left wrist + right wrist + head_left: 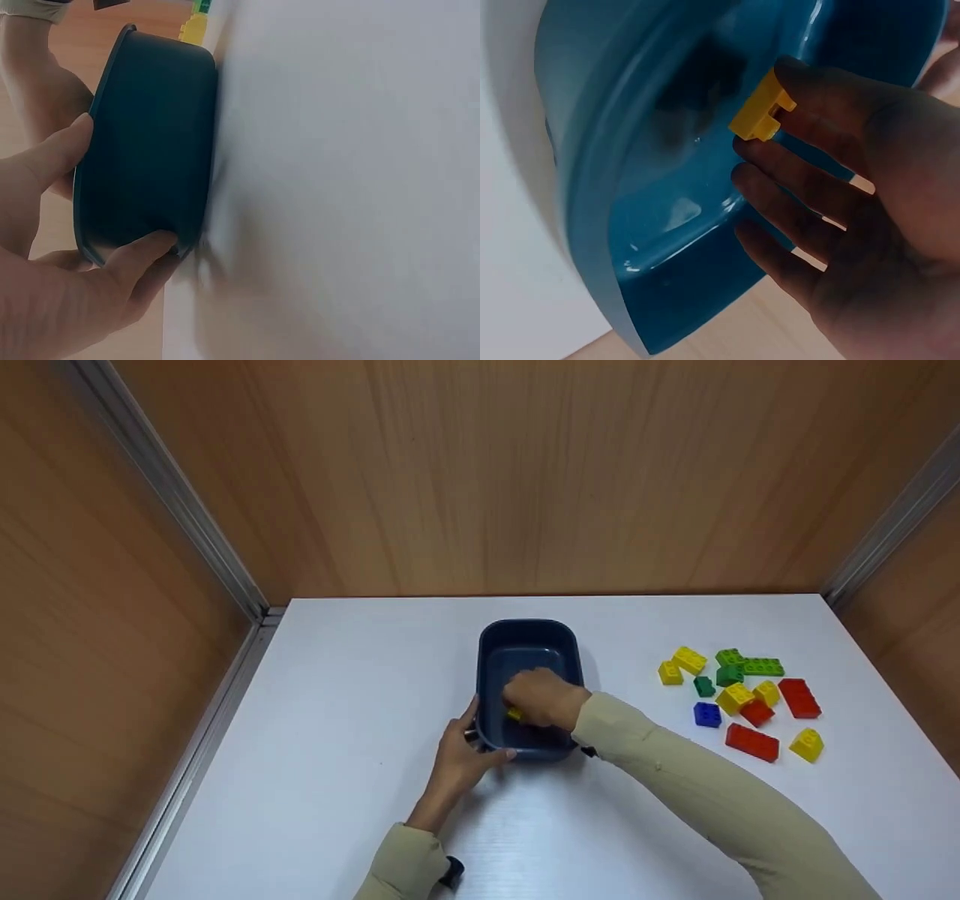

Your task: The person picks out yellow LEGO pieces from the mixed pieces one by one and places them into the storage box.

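A dark blue plastic tub [529, 634] stands on the white table. My left hand [459, 757] holds it at the near left corner; in the left wrist view the thumb is at the rim and other fingers lie against the outer wall of the tub [150, 142]. Inside the tub, my right hand [544, 697] pinches a yellow toy brick [761, 105] between thumb and fingers. The brick's studs show in the right wrist view, just above the tub's floor. From the head view, the right hand covers much of this yellow brick [514, 713].
To the right lie several loose toy bricks: yellow [689, 660], light green [763, 667], dark green [729, 675], blue [707, 715] and red [752, 743]. Wooden panels [525, 480] enclose the table [360, 675] at the back and sides.
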{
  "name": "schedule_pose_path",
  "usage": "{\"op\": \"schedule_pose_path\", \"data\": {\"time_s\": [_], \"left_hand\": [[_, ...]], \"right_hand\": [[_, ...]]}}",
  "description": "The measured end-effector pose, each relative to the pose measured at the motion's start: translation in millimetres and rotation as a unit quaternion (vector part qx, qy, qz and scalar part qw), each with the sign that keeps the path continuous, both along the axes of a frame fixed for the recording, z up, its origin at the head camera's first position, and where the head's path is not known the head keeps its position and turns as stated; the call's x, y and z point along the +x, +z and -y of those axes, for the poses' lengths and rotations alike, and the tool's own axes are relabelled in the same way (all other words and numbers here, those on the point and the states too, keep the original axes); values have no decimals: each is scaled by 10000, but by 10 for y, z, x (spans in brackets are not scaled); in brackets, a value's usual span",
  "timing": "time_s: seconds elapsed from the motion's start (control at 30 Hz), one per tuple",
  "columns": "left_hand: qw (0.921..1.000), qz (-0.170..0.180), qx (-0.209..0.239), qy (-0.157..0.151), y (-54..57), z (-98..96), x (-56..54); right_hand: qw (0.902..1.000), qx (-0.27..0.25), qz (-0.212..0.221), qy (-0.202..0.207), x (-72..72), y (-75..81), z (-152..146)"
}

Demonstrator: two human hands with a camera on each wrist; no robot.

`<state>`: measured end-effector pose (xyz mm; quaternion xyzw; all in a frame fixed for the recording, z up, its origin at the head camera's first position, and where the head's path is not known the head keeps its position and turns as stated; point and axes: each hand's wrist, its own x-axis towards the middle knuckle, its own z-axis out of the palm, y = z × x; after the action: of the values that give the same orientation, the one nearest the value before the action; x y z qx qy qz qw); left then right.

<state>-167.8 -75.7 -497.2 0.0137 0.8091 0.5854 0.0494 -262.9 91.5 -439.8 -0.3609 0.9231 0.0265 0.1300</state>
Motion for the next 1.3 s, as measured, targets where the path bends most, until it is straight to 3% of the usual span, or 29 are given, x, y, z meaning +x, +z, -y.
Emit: {"op": "schedule_pose_path", "data": {"time_s": [0.27,0.5,1.0,1.3], "left_hand": [[10000,32,-5,16,-22,-1,-7],[9995,-20,298,-77,-35,-5,-8],[9997,-112,200,-71,-54,5,1],[9991,86,418,-18,-29,-2,3]], "right_hand": [[9997,244,20,-33,23,-9,95],[9987,501,36,95,53,-49,194],[9965,782,-265,104,127,-72,233],[9996,166,-234,47,189,133,-31]]}}
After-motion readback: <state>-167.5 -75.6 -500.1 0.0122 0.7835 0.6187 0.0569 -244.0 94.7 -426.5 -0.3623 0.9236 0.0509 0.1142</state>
